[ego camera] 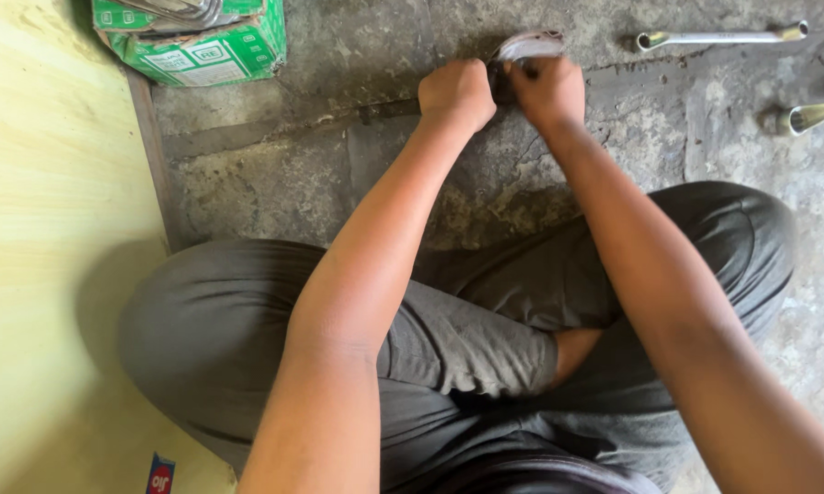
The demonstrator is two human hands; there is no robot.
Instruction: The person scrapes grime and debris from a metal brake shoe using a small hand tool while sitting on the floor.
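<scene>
metal part [529,44] mostly hidden under both hands, green box [197,37] and right-hand tool [816,114] cut by frame edges

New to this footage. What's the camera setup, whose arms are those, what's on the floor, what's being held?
One camera, worn on a person's head, looks down at their own arms and crossed legs; they sit on a rough concrete floor. Both hands are closed around a small, partly hidden object: the left hand grips a dark part of it, the right hand covers a pale rounded metal piece. What it is, I cannot tell. Nearby lie a long ring spanner, another metal tool end, and a green-and-white cardboard box. A yellow-green board lies on the left.
</scene>
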